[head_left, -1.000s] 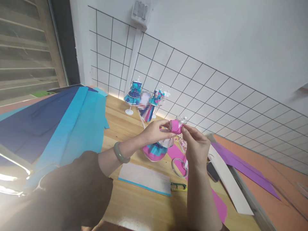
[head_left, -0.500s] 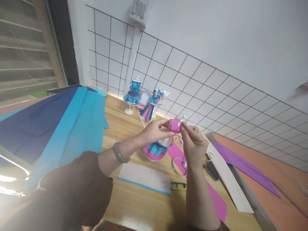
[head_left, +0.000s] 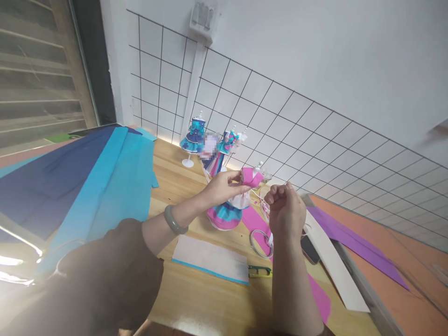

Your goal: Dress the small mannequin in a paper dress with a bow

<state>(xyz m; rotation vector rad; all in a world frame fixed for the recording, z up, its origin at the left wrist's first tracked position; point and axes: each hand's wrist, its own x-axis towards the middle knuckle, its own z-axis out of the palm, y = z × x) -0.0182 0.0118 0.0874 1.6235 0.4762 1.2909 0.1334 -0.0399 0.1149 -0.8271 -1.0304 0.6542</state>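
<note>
A miniature dress form (head_left: 258, 166) leans slightly in my left hand (head_left: 224, 187), whose thumb and fingers close around its upper body. A pink fabric band (head_left: 252, 178) wraps the chest, crossing at the front. Below it spreads a skirt (head_left: 227, 215) in white, blue and pink tiers, resting near the tabletop. My right hand (head_left: 287, 212) is raised just right of the form, apart from it. Its fingers are curled in with the thumb near them; whether something small is pinched there cannot be made out.
Several small dressed forms (head_left: 192, 136) stand at the back by a wire grid (head_left: 266, 102). In front lie a white cloth strip with blue edge (head_left: 210, 260) and thread snips (head_left: 260, 271). Blue fabric (head_left: 126, 172) covers the left; purple fabric (head_left: 353, 245) and a dark phone (head_left: 310, 250) lie right.
My right hand has let go of the pink band and drawn back to the right. The dress form has turned a little, showing its white neck and the crossed band.
</note>
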